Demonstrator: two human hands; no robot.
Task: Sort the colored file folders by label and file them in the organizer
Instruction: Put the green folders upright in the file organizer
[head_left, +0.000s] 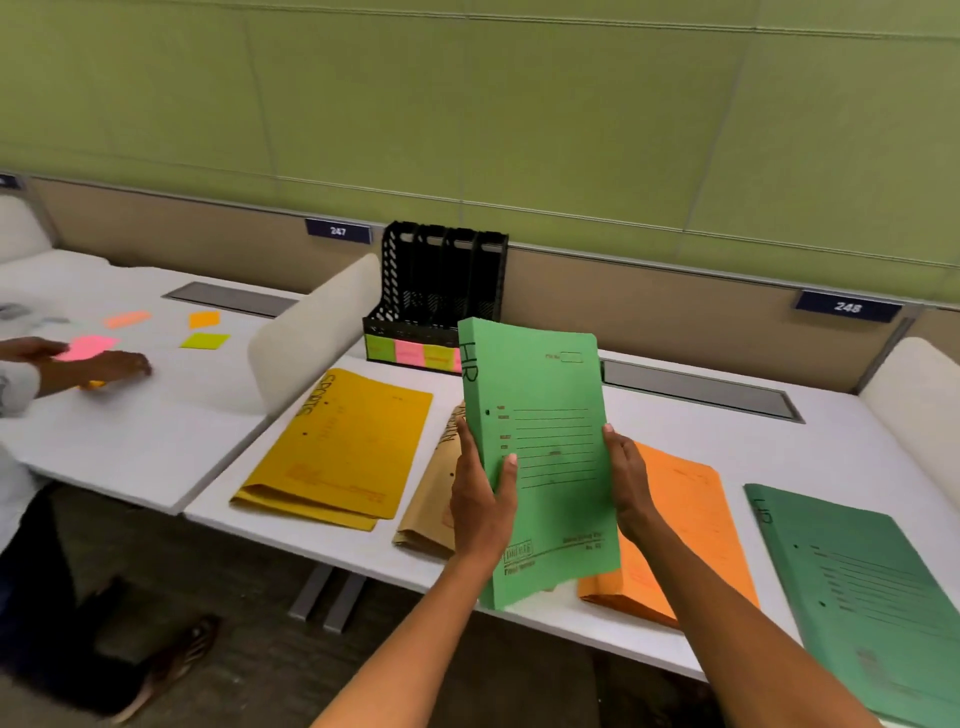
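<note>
At white desk (810, 447) w/ green wall panels (467, 104), left hand (480, 499) & right hand (631, 483) gripping green folder (545, 441)

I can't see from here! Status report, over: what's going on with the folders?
Left hand and right hand both grip the light green HR folder, lifted off the desk. Black organizer behind, slots empty. Path clear.

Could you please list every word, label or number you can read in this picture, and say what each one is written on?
"HR": held green folder, along its left edge.
"HR": second green folder, lying at the right.
"SPORTS": yellow folder.
"247": left wall plate.
"248": right wall plate.
Brown folder: handwriting mostly hidden.
Sticky labels on the organizer: too blurred.
Printed form text on the folders: too small.
</note>
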